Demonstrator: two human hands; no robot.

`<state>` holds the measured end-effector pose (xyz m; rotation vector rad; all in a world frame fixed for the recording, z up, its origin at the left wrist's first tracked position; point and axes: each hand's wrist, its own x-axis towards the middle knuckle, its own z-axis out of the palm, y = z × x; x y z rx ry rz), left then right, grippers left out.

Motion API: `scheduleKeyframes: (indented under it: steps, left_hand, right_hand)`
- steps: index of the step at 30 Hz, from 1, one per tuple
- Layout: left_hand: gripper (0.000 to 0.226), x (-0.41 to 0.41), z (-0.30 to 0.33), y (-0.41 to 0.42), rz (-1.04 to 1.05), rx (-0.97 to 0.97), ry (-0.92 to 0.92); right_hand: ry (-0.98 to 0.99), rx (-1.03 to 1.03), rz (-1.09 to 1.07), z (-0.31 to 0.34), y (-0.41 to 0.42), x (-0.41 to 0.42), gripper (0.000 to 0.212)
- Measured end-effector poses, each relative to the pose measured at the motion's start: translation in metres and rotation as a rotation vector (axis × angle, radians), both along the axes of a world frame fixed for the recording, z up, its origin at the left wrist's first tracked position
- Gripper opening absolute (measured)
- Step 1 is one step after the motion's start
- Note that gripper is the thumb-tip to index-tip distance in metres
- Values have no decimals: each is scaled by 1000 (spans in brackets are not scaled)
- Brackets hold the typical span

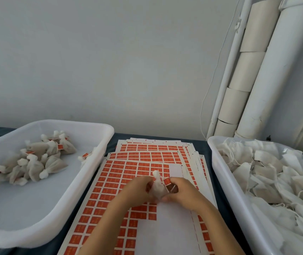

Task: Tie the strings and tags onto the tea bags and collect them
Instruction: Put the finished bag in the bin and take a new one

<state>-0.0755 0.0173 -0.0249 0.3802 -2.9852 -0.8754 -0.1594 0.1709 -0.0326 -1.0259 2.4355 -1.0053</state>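
Pale grey wall behind, a dark counter (207, 150) below it, and on the counter overlapping sheets of orange tags (110, 183) running from near to far between two white tubs. Both hands meet over the middle of the top sheet, holding one tea bag (157, 187) between them. The bag stands roughly upright, its long axis tipped slightly toward the far left, with the bunched neck on top and the filled body low between the palms. The left hand (137, 190) curls its fingers round the body from the left; the right hand (181, 190) pinches an orange tag (167, 181) and its string just right of the neck, touching the bag. So the knot sits on the right-hand side, near the top, and the right fingers look best placed to draw it tight. For collecting, the left tub (84, 183), holding a heap of finished tagged bags (36, 162), lies on the left hand's side; the right tub (220, 173) holds untied bags (268, 173).
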Motion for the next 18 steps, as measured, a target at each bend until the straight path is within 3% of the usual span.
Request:
scheduleKeyframes:
  steps: [6,11,15,18]
  left_hand:
    - [26,12,31,-20,296,156,349]
    - [24,29,75,-44,667,313,674]
    - [33,33,88,-66,852,413,725]
    - [29,34,89,-80,922,385,644]
  right_hand:
    - [20,-278,-76,47,-46,9,16]
    - [-156,-573,-70,87,-109,25,14]
    - [-303,-668,-70,94,-156,38,11]
    - [-390,-665,-39,91,-179,45,13]
